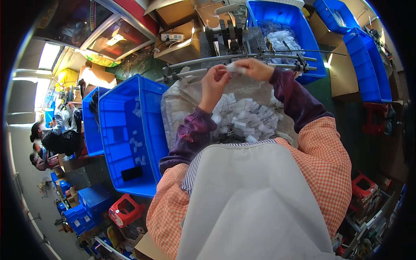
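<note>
Both my hands are raised above a sack-lined heap of white translucent plastic pieces (249, 117), close to two metal rods. Between them is a small white plastic piece (234, 68), slightly blurred. My right hand (256, 69) grips this piece with its fingers closed. My left hand (213, 85) meets the left end of the piece, thumb and fingertips pinched together. Whether that pinch holds the same piece or another bit is too small to make out. Purple sleeve covers wrap both forearms.
A blue tub (145, 112) at my left contains scattered white pieces and a flat black object (131, 173). Beyond the metal rods (195, 65) stand a black clamp-like machine (229, 37) and another blue tub (320, 47) of white pieces. Red stools (126, 211) and people are farther off.
</note>
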`<state>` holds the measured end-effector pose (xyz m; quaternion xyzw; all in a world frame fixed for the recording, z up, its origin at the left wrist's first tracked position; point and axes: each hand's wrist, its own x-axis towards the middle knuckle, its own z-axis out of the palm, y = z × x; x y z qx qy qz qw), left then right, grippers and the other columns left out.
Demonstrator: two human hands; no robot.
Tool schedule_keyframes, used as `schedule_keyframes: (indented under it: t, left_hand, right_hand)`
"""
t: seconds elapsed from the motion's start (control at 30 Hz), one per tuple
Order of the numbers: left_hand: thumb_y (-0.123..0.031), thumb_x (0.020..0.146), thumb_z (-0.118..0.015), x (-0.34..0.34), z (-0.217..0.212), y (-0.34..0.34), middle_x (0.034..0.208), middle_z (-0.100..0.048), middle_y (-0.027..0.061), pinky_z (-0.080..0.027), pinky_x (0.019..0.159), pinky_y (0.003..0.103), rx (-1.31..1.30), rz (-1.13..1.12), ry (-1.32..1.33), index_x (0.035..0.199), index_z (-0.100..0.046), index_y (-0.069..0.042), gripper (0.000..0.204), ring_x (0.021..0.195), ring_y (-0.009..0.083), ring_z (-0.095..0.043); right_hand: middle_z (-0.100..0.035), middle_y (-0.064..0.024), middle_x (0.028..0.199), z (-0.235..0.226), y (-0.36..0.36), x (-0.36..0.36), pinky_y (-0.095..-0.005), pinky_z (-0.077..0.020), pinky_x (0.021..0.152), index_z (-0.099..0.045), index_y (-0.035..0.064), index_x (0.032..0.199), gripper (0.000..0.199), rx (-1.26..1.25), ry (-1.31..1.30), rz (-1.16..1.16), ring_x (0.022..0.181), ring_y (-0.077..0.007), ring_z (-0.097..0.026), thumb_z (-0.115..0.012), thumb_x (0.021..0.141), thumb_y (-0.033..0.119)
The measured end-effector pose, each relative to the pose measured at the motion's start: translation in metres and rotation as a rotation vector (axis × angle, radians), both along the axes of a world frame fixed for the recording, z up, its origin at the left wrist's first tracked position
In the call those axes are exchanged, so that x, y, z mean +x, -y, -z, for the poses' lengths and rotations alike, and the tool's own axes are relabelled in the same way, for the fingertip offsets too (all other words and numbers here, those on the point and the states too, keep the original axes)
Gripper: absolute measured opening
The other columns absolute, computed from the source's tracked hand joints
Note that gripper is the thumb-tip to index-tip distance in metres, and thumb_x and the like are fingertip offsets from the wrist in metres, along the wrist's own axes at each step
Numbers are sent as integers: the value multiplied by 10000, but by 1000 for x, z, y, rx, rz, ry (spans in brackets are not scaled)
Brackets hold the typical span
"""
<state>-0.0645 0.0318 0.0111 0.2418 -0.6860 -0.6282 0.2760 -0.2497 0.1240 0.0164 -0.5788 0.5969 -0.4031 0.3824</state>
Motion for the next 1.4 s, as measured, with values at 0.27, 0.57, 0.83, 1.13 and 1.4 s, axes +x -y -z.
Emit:
schedule_keyframes:
  t: [0.27, 0.57, 0.83, 1.13, 1.4]
  left_hand:
    - [-326, 708, -671, 41, 58, 9, 918, -625, 165, -470, 751, 367, -620, 344, 612, 966, -615, -38, 390, 851, 314, -602]
    - [-164, 663, -639, 38, 54, 7, 800, -647, 108, -487, 701, 347, -527, 364, 547, 817, -657, -73, 179, 780, 278, -618]
    - [-152, 689, -623, 39, 55, 7, 759, -639, 120, -478, 653, 346, -473, 326, 480, 806, -646, -50, 156, 730, 274, -613]
    - [-153, 707, -614, 38, 50, 5, 782, -637, 126, -476, 661, 344, -438, 352, 490, 885, -627, -48, 208, 730, 278, -606]
    - [-142, 691, -636, 41, 48, 20, 788, -640, 133, -486, 688, 326, -463, 432, 559, 879, -636, -30, 219, 750, 268, -618]
  right_hand:
    - [-581, -15, 962, 48, 39, -76, -393, -390, 800, -634, 180, 904, 155, -2, -953, 783, 957, -220, -535, -531, 798, 224]
    - [-571, 19, 983, 63, 54, -82, -396, -346, 833, -624, 192, 927, 168, 102, -1042, 745, 1002, -212, -489, -526, 793, 223]
    - [-585, 0, 973, 63, 54, -88, -391, -323, 841, -620, 202, 962, 195, 79, -999, 718, 1007, -216, -489, -515, 805, 250]
    - [-600, 6, 1021, 59, 62, -85, -431, -299, 868, -616, 220, 1005, 234, 264, -1004, 771, 1013, -218, -505, -497, 821, 304]
    - [-545, -32, 1083, 51, 37, -75, -444, -225, 939, -637, 176, 976, 286, 274, -1052, 866, 1116, -238, -390, -505, 801, 360]
